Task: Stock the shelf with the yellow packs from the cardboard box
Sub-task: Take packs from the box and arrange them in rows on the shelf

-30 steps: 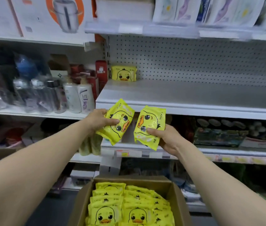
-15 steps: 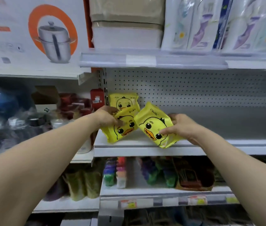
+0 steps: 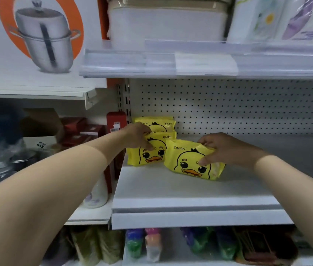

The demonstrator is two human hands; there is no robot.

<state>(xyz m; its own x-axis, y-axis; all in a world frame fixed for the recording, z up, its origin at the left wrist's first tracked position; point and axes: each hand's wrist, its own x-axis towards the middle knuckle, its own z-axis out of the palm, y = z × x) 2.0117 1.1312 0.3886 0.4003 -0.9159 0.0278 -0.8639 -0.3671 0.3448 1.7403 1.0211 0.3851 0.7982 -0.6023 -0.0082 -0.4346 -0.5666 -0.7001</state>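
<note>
Three yellow duck-print packs are on the white shelf (image 3: pixel 180 191). One pack (image 3: pixel 159 124) stands upright at the back left against the pegboard. In front of it my left hand (image 3: pixel 138 135) grips the top of a second pack (image 3: pixel 149 154), which stands on the shelf. To its right my right hand (image 3: pixel 221 148) holds a third pack (image 3: pixel 188 162) by its upper right edge, thumb on the front; this pack leans tilted with its bottom on the shelf. The cardboard box is out of view.
The shelf stretches bare to the right of the packs. A shelf edge with price strips (image 3: pixel 205 62) hangs overhead. Red boxes (image 3: pixel 116 121) and bottles fill the neighbouring bay at left. Coloured goods (image 3: pixel 151 244) sit on the shelf below.
Both hands carried their packs up and forward from above the box onto the shelf. The packs now touch the shelf surface in front of the back pack. The view rose, losing the box.
</note>
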